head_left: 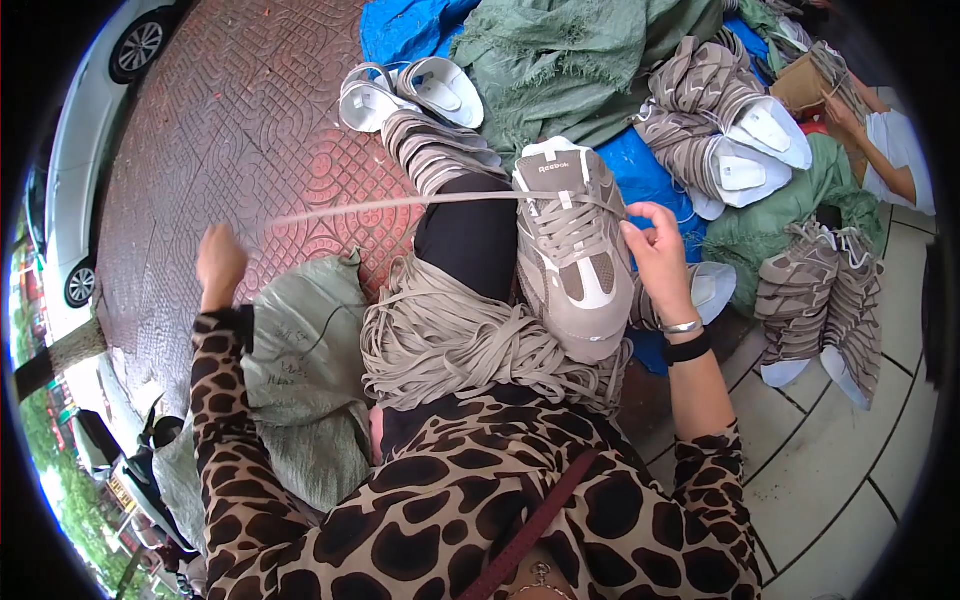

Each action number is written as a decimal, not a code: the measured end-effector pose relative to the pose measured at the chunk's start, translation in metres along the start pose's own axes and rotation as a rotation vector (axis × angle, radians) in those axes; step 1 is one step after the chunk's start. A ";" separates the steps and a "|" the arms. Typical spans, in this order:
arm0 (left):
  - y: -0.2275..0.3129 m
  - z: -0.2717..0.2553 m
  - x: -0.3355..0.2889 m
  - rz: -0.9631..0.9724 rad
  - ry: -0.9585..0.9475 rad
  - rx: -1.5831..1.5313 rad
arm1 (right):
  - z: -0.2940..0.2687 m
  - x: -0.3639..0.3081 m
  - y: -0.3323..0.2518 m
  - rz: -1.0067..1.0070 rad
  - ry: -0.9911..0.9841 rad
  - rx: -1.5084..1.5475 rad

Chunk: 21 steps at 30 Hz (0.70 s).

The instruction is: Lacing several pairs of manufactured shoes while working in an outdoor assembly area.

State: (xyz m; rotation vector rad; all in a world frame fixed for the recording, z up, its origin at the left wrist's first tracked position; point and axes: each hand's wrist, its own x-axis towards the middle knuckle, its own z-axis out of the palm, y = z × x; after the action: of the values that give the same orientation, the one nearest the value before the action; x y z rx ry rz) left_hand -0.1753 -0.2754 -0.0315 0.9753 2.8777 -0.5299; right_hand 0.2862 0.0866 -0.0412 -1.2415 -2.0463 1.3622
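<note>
A grey-beige sneaker [577,265] with white panels rests on my lap, its toe toward me. Its lower eyelets are laced, and one shoelace [400,203] runs taut from its upper part across to the left. My left hand [222,262], slightly blurred, is closed on the far end of that lace, well away from the shoe. At the shoe's right edge my right hand [660,255] pinches lace near the upper eyelets between thumb and fingers. A large heap of loose beige laces [460,330] covers my lap left of the shoe.
Stacked shoe uppers [440,150] lie beyond my knee, with more uppers [725,125] at the far right and others [825,300] on the tiles. Green sacks [570,60] and a woven bag [305,350] lie around me. Another person's arm [885,150] shows at right; a parked car [85,150] stands left.
</note>
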 end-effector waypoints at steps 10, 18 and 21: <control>-0.032 0.034 -0.061 -0.654 -0.039 -1.241 | -0.052 -0.034 -0.065 -0.115 -0.521 -0.250; -0.037 0.057 -0.044 -0.425 0.057 -2.674 | -0.095 -0.031 -0.020 -0.325 -0.136 -0.962; -0.028 0.056 -0.037 0.059 -0.482 -2.730 | -0.074 -0.003 -0.035 -0.446 -0.070 -0.719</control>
State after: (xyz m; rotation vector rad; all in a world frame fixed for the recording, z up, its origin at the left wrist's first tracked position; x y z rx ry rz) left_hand -0.1652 -0.3367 -0.0692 0.0500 0.7963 2.0003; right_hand 0.3241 0.1193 0.0233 -0.8750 -2.7647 0.4763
